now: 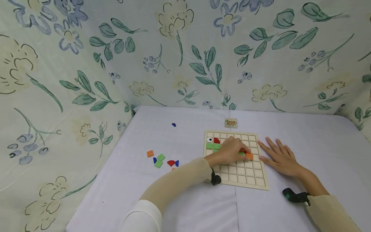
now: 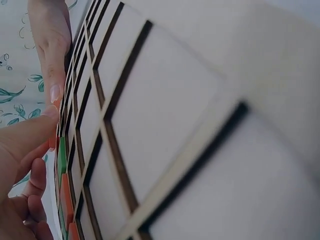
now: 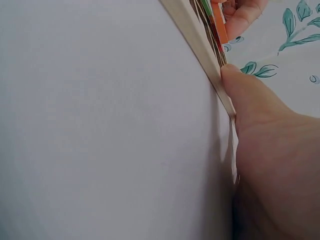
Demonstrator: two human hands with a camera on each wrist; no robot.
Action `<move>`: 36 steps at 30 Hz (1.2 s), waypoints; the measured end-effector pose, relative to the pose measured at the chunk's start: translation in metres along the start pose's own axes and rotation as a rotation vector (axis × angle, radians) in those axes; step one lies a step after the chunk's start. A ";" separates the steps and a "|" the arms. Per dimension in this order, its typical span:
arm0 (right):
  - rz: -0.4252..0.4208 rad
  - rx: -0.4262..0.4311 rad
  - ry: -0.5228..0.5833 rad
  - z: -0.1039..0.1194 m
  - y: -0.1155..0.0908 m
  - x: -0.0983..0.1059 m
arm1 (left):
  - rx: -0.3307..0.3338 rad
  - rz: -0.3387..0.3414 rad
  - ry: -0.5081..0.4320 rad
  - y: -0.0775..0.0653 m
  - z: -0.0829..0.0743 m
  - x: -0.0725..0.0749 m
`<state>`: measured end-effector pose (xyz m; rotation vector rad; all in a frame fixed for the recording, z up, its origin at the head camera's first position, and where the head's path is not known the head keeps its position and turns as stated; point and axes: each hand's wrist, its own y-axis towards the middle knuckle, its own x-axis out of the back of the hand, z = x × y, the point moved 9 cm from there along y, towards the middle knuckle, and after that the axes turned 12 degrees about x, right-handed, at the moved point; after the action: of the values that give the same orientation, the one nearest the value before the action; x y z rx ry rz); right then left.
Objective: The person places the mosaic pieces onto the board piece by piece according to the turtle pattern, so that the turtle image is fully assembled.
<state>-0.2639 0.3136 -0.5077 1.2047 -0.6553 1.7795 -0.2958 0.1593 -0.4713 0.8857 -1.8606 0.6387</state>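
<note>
My left hand (image 1: 230,150) reaches over the wooden grid board (image 1: 242,180) and pinches an orange square tile (image 1: 249,156) above the right-hand cells. In the right wrist view this orange tile (image 3: 219,24) stands at the fingertips, close over the board. Part of a green tile (image 1: 241,153) shows beside the fingers; the hand hides other cells. At the board's upper left lie a white eye tile (image 1: 210,140), a red quarter-round tile (image 1: 216,140) and green tiles (image 1: 209,146). My right hand (image 1: 281,159) lies with fingers spread, its thumb and index fingertip at the board's right edge.
Left of the board lie loose pieces: an orange square (image 1: 150,153), green squares (image 1: 161,157), a red piece (image 1: 171,163) and small blue pieces (image 1: 177,163). Another blue piece (image 1: 174,124) lies farther back. A small pattern card (image 1: 231,123) sits behind the board on the white-covered table (image 1: 124,180).
</note>
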 end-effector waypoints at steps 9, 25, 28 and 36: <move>-0.058 0.030 -0.005 -0.002 -0.001 0.000 | 0.009 -0.035 0.050 0.001 0.002 -0.001; -0.046 0.032 0.007 0.002 -0.001 0.002 | 0.066 -0.046 0.021 -0.002 0.009 0.002; -0.066 0.035 0.001 0.001 -0.001 0.002 | 0.060 -0.044 -0.012 -0.002 0.009 0.004; -0.024 0.010 0.007 -0.001 0.000 0.001 | 0.071 -0.044 -0.137 0.001 0.010 0.011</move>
<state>-0.2641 0.3142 -0.5075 1.2080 -0.6256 1.7683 -0.3049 0.1488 -0.4652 1.0360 -1.9443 0.6336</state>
